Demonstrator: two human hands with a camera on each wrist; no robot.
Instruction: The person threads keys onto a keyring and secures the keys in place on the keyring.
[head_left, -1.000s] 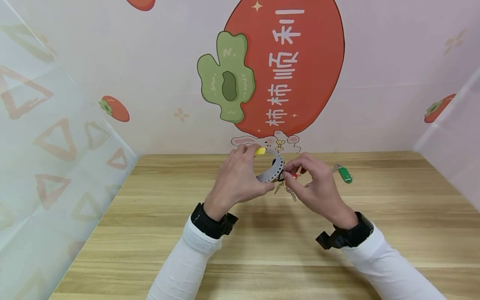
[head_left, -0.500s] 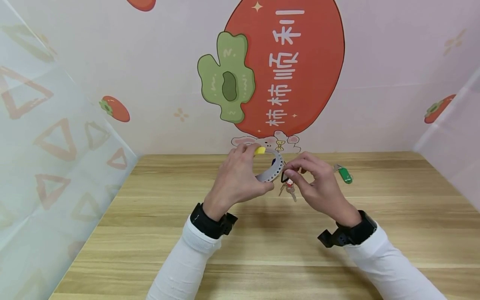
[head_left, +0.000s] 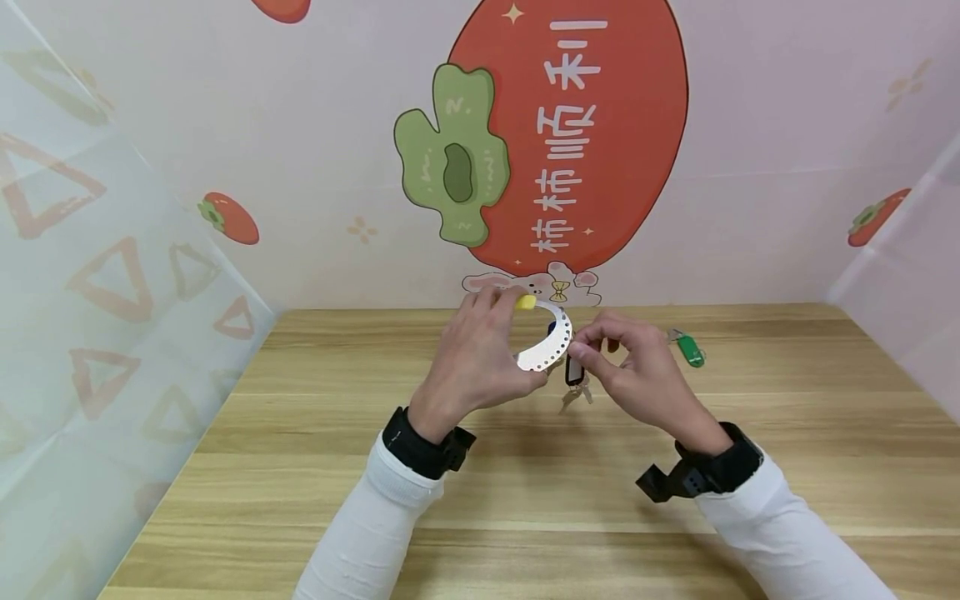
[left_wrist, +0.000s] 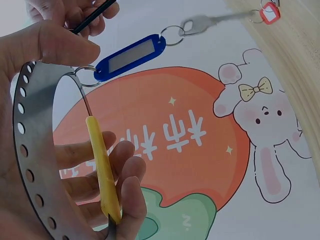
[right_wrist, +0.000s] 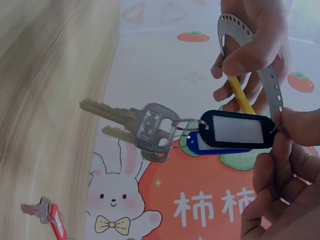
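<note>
My left hand grips a flat metal key ring with a row of holes along its band and a yellow sleeve. Beside its right edge, my right hand pinches the small wire ring of a black key tag with thumb and fingertip. This tag touches the band's edge; whether its wire passes through a hole cannot be told. A silver key dangles from the black tag. A blue key tag with a key hangs by its ring near the metal ring's gap end.
On the wooden table, a green key tag lies right of my right hand. A red key tag with its key lies near the back edge. The patterned backdrop rises behind the table.
The black key tag now hangs downward below my right fingertips, its white label facing the head camera. The metal ring has tilted and looks brighter. My right hand has shifted slightly.
</note>
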